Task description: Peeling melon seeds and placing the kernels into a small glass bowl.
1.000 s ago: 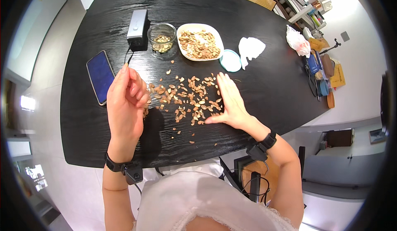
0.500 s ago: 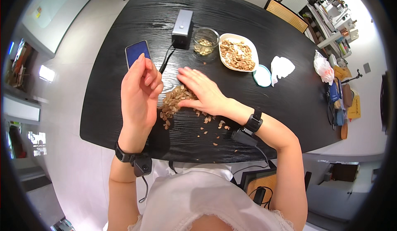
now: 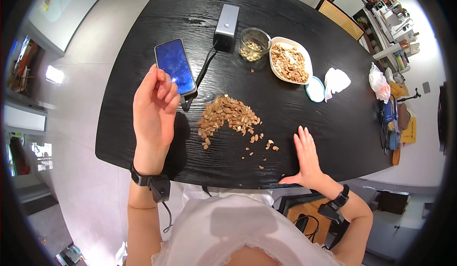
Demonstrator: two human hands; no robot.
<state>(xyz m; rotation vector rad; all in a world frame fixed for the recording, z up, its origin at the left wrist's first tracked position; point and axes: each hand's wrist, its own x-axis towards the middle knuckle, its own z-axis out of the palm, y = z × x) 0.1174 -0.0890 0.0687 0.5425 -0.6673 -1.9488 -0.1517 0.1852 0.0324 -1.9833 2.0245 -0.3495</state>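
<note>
My left hand point(image 3: 156, 101) is raised over the left part of the black table, its fingers curled and thumb and fingertips drawn together. Whatever may be between those fingertips is too small to make out. Near the table's front edge on the right, my right hand point(image 3: 307, 159) lies flat with fingers stretched and thumb out to the left, holding nothing. Between the hands spreads a pile of brown, shelled seeds or nuts point(image 3: 231, 113). A few loose bits point(image 3: 270, 145) trail from it toward the right hand. Just beyond the left hand lies a phone point(image 3: 175, 63) with a blue screen.
Beyond the pile stand a grey-and-black box point(image 3: 226, 25) with a black strap, a glass bowl point(image 3: 257, 33) of pale kernels and a white container point(image 3: 308, 66) full of brown pieces. A light-blue-rimmed lid point(image 3: 315, 90) and crumpled white tissue point(image 3: 337, 81) lie right of it.
My right hand has left the pile and moved right and nearer, to the table's front edge. The left hand stays raised and curled. The view has shifted, showing more of the phone.
</note>
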